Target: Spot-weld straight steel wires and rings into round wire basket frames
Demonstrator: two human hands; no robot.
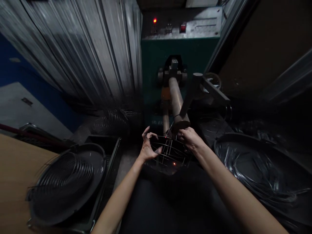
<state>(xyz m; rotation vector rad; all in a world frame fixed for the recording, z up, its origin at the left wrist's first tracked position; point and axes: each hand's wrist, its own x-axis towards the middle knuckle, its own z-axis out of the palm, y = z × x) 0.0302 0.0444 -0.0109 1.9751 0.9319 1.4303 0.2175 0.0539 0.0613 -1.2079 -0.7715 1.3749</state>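
A round wire frame (168, 150) made of rings and cross wires sits under the tip of a long metal arm (177, 100) that sticks out of a green machine (180, 52). My left hand (148, 147) grips the frame's left rim. On the right rim my right hand (190, 138) holds the frame, close to the arm's tip. Small orange sparks glow on the frame near its middle.
A stack of finished wire frames (65, 177) lies in a dark tray at the lower left. A wide pan of loose wire rings (258, 172) sits at the right. Corrugated metal wall (80, 48) stands behind. A red light is lit on the machine's panel (154, 20).
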